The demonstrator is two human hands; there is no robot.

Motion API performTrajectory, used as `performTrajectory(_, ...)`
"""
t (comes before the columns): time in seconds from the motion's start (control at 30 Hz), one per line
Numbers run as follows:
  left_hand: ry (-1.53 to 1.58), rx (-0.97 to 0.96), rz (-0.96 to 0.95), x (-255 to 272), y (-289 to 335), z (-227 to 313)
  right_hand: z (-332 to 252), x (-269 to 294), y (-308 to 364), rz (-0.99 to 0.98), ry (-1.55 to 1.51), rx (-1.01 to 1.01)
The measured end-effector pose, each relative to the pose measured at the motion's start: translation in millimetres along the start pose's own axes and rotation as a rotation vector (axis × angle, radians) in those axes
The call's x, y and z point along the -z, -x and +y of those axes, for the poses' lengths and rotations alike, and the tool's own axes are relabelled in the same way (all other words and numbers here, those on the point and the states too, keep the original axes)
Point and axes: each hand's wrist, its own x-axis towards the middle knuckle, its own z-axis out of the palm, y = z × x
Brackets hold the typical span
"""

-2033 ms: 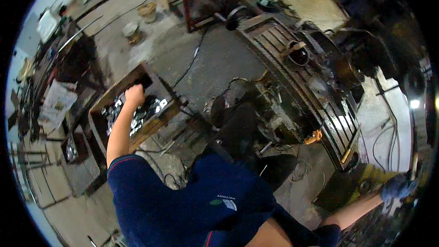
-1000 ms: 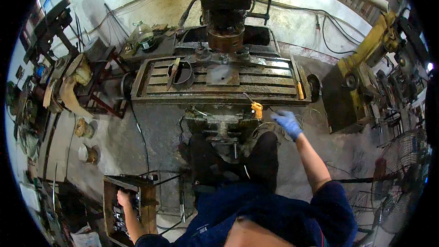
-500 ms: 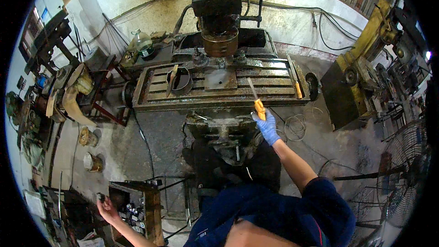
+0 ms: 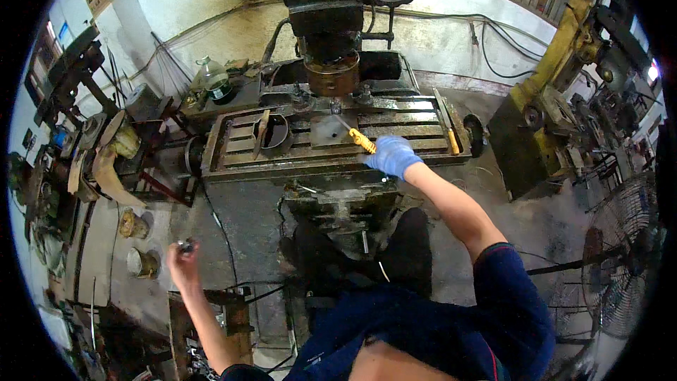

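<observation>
My right hand (image 4: pixel 392 155), in a blue glove, holds a yellow-handled screwdriver (image 4: pixel 360 140) whose shaft reaches toward a square metal plate (image 4: pixel 327 130) on the slotted table (image 4: pixel 416 148) of a milling machine (image 4: pixel 331 42). My left hand (image 4: pixel 182 259), bare, is raised low on the left and pinches a small metal part (image 4: pixel 186 245) between its fingertips. It hovers above the concrete floor, well away from the machine. A dark metal ring (image 4: pixel 273 132) lies on the table's left half.
A second yellow-handled tool (image 4: pixel 450 134) lies on the table's right end. A yellow machine (image 4: pixel 543 99) stands right, a floor fan (image 4: pixel 620 261) beyond it. Cluttered racks (image 4: pixel 77 148) line the left. A wooden parts box (image 4: pixel 211 331) sits below my left hand.
My view swung from the parts box to the milling machine. My right hand carried the screwdriver up onto the machine table. My left hand rose out of the box with a small part.
</observation>
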Motion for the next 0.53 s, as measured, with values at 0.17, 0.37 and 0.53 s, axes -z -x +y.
performTrajectory(0.17,-0.108,0.096,-0.118,-75,12,-31,4,-1,-36,0.065,-0.057,-0.081)
performTrajectory(0.37,-0.154,0.266,-0.162,-113,14,-80,14,-10,-6,-0.024,-0.117,-0.077)
performTrajectory(0.53,-0.066,0.389,-0.258,-159,13,-134,32,-19,26,-0.283,-0.066,0.289)
